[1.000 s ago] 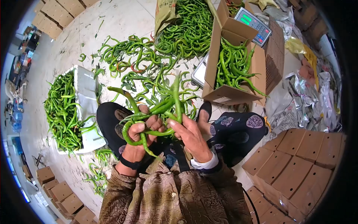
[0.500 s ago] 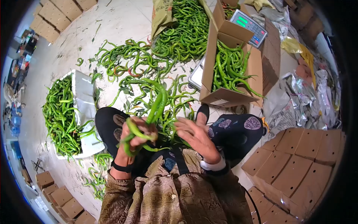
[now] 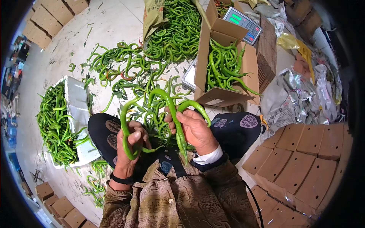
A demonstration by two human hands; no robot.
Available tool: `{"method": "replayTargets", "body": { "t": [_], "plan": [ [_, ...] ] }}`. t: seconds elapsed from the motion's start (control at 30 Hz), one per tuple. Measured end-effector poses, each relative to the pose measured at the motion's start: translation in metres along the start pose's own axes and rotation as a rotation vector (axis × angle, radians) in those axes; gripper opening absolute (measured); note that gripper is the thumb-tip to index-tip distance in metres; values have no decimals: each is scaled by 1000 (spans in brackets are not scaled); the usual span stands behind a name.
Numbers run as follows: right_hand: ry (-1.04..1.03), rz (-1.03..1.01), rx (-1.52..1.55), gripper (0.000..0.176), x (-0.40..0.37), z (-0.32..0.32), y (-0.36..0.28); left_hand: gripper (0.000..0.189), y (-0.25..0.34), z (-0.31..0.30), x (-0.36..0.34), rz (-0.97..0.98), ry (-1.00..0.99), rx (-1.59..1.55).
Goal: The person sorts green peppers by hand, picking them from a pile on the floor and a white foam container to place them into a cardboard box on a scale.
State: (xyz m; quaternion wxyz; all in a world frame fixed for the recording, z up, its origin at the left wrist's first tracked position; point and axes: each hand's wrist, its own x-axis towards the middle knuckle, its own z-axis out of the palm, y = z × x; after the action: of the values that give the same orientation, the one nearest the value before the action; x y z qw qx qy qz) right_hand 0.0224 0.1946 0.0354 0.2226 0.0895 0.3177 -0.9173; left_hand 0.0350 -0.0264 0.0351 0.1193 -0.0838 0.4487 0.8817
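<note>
Long, curved green chili peppers (image 3: 124, 125) are in my left hand (image 3: 136, 136), its fingers closed round them in front of my lap. My right hand (image 3: 198, 132) is closed on further long green chili peppers (image 3: 175, 121); one hangs down toward my jacket and one curves out to the right. The two hands are apart, with the peppers standing up between them. Beyond and below them, loose green chili peppers (image 3: 123, 59) lie tangled on the floor, some reddish, with leaves among them.
An open cardboard box (image 3: 201, 57) of green peppers sits on a scale with a lit display (image 3: 243, 24). A large sack (image 3: 154, 17) spills peppers at the back. A white foam box (image 3: 75, 95) full of peppers stands left. Stacked cartons (image 3: 300, 171) and crumpled plastic (image 3: 292, 91) are right.
My right hand has gone from open fingers to gripping green chili peppers. The peppers bunched in my left hand are now divided between both hands. The view has shifted slightly.
</note>
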Motion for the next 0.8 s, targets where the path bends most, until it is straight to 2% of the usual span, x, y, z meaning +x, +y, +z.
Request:
{"method": "replayTargets", "body": {
  "t": [0.2, 0.27, 0.37, 0.4, 0.47, 0.5, 0.53, 0.6, 0.67, 0.73, 0.77, 0.8],
  "plan": [
    [1, -62, -3, 32, -4, -3, 11, 32, -5, 4, 15, -55, -36, -137],
    [22, -92, -10, 28, -4, -5, 13, 32, -4, 5, 17, -152, 35, -239],
    [85, -197, -649, 24, -5, -9, 8, 40, -9, -2, 21, -185, -11, -323],
    [71, -189, -645, 24, -6, -11, 9, 44, -8, -3, 21, -218, -49, -357],
    [140, -458, -1428, 26, -9, -14, 11, 59, -9, -4, 23, -196, -103, -338],
    [191, -457, -1698, 26, -12, -11, 11, 62, -7, -5, 22, -214, -111, -331],
    [183, -456, -1696, 26, -12, -15, 17, 66, -6, -5, 22, -236, -122, -323],
    [125, -438, -1427, 26, -10, -31, 34, 70, -3, 0, 23, -249, -132, -276],
    [145, -471, -1478, 28, -12, -35, 42, 74, -4, 1, 23, -263, -147, -230],
    [267, -222, -1272, 29, -12, -35, 45, 78, -5, -1, 23, -250, -201, -253],
    [306, -128, -1041, 32, -13, -29, 45, 76, -5, 0, 22, -224, -213, -240],
    [304, -127, -1042, 32, -14, -30, 45, 76, -5, -2, 22, -223, -211, -241]
  ]
}}
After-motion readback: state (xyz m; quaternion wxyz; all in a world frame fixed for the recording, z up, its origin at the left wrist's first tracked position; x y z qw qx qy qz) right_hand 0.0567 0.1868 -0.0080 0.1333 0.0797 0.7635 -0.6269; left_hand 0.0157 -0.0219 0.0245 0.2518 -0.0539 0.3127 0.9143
